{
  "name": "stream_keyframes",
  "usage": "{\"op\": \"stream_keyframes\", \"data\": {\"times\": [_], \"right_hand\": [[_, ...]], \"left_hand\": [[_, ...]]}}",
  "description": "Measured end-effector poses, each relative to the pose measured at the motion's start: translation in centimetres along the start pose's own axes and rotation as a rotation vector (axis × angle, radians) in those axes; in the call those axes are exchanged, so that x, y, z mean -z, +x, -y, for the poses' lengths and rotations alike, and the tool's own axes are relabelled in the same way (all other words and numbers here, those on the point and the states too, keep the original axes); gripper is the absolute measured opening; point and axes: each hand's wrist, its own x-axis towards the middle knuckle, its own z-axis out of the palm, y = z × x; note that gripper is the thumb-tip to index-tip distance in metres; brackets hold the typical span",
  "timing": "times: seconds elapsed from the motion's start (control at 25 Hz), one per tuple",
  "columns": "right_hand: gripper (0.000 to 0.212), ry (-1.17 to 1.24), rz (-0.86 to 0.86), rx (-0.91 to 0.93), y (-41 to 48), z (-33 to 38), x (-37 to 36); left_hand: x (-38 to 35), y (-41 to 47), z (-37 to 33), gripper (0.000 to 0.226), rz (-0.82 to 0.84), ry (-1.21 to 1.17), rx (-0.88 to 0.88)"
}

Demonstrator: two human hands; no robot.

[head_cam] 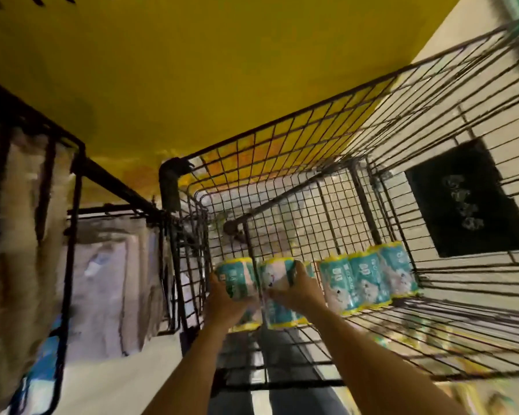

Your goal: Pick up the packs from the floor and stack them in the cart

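At the far left a black-framed trolley (pixel 72 223) holds clear-wrapped bundles (pixel 102 280), apart from the work. Just right of it, inside the wire cart (pixel 294 127), the left hand (pixel 222 301) has its fingers curled round a teal-and-yellow pack (pixel 237 281) against the cart's left wall. The right hand (pixel 298 290) grips a second pack (pixel 276 275) touching the first, its fingers wrapped over the top edge. Motion blur hides whether either pack already rests on the cart's floor. Further right, a row of matching packs (pixel 369 278) stands upright on the floor, with a black placard (pixel 462 199) on the right wall beyond. The step in hand looks like setting these two down. It would go best if both are lowered upright and level, slid right to close the gap to the row, and released only once they are seated on the wires, so that later layers stack flat.
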Motion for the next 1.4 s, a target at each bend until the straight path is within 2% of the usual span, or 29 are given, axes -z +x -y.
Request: {"op": "stream_keyframes", "data": {"times": [0.12, 0.32, 0.44, 0.52, 0.6, 0.8, 0.92, 1.04, 1.24, 1.4], "right_hand": [[0.104, -0.06, 0.0, -0.016, 0.4, -0.1, -1.2], [0.102, -0.052, -0.138, -0.019, -0.1, 0.1, -2.3], [0.098, -0.095, -0.198, -0.024, 0.3, -0.7, -2.4], [0.103, -0.082, -0.169, -0.026, 0.7, -1.3, -2.5], [0.106, -0.055, -0.151, -0.024, 1.2, -1.7, -2.9], [0.097, -0.083, -0.173, -0.003, 1.7, -2.2, -3.7], [0.095, -0.074, -0.192, 0.0, 2.0, -2.5, -4.1], [0.092, -0.093, -0.198, 0.023, 2.5, -2.7, -4.1], [0.096, -0.119, -0.249, -0.001, 2.9, -2.9, -4.5], [0.087, -0.152, -0.246, 0.011, 2.9, -3.0, -4.4]], "left_hand": [[-0.9, 1.3, 0.8, 0.11, -0.021, 0.021, 0.053], [-2.2, 2.4, 1.6, 0.1, -0.035, -0.015, 0.013], [-3.2, 2.7, 2.5, 0.114, 0.051, -0.104, 0.068], [-4.1, 3.4, 3.5, 0.124, 0.067, -0.184, 0.121], [-3.9, 3.3, 3.2, 0.119, 0.095, -0.207, 0.156], [-4.0, 4.6, 4.1, 0.105, 0.035, -0.28, 0.209], [-4.2, 5.1, 4.8, 0.102, 0.064, -0.317, 0.228], [-4.2, 4.9, 4.4, 0.087, 0.074, -0.289, 0.216], [-4.6, 4.7, 4.5, 0.097, 0.019, -0.29, 0.169], [-4.4, 4.7, 5.0, 0.091, 0.02, -0.339, 0.184]]}}
